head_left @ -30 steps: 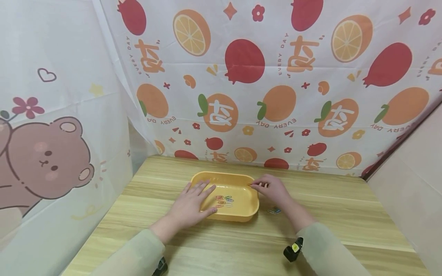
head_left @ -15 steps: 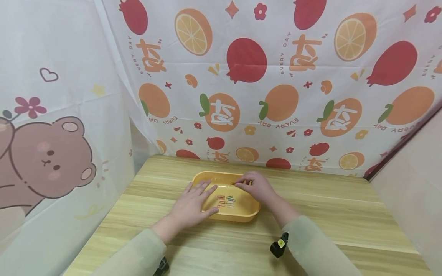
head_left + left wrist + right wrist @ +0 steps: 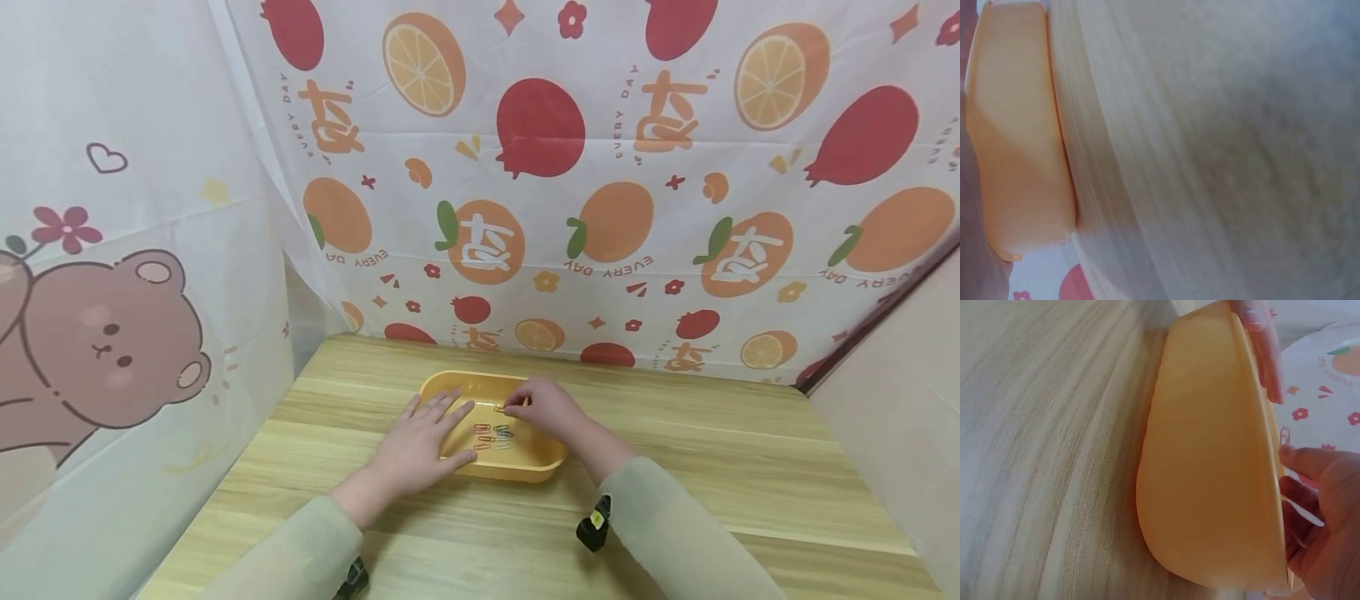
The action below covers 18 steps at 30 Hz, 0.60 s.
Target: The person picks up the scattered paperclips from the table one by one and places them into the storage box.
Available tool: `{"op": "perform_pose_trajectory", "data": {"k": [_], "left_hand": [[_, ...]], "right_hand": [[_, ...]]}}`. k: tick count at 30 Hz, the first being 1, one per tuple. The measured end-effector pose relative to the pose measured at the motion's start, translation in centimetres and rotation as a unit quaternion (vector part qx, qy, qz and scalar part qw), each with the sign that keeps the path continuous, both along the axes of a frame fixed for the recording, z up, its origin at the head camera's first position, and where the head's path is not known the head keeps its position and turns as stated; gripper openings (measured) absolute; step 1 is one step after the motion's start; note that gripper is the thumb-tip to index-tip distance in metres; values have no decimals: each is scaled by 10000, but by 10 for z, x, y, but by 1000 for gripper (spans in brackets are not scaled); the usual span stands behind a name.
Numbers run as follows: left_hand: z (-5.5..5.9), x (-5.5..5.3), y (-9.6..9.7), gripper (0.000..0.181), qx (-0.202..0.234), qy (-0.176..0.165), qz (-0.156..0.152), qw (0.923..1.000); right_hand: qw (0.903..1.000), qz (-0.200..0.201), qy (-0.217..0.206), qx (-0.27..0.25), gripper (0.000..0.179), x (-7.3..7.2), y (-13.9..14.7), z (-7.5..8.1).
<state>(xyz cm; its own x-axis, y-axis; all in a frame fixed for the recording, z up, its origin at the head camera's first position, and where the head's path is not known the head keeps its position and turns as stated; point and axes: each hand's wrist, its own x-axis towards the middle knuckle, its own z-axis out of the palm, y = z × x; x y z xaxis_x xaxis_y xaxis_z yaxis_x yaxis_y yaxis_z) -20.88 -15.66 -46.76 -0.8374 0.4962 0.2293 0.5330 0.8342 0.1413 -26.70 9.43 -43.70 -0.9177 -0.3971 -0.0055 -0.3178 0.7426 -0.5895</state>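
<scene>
A yellow rectangular tray [image 3: 517, 473] stands on the wooden table, with several small coloured paper clips [image 3: 492, 437] lying on its floor. My left hand [image 3: 411, 446] rests across the tray's left side, fingers spread and thumb on the near rim. Over the right half of the tray, my right hand [image 3: 551, 410] pinches a paper clip [image 3: 1284, 435] between thumb and fingertips; it looks reddish in the right wrist view. The left wrist view has mostly the tray's outer wall [image 3: 1022, 137] and blurred table.
The wooden table [image 3: 720, 492] reaches back to a fruit-printed curtain [image 3: 480, 167]. A bear-printed cloth [image 3: 112, 333] hangs on the left, and a pale panel [image 3: 892, 400] borders the right side. Black wrist cameras [image 3: 594, 525] sit at the sleeves.
My right hand has moved left from the tray's right rim to over its inside, still pinching a clip. Loose clips seen right of the tray earlier are now hidden by the forearm. My left hand stays put.
</scene>
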Motion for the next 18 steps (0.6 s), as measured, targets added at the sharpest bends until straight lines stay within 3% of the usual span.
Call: {"op": "perform_pose_trajectory", "data": {"k": [10, 18], "left_hand": [[1, 1, 0, 77, 34, 27, -20, 10000], [1, 2, -1, 77, -27, 52, -25, 10000]], "right_hand": [[9931, 197, 158, 1146, 11, -7, -18, -8], [9868, 91, 75, 1612, 15, -9, -25, -12]]}}
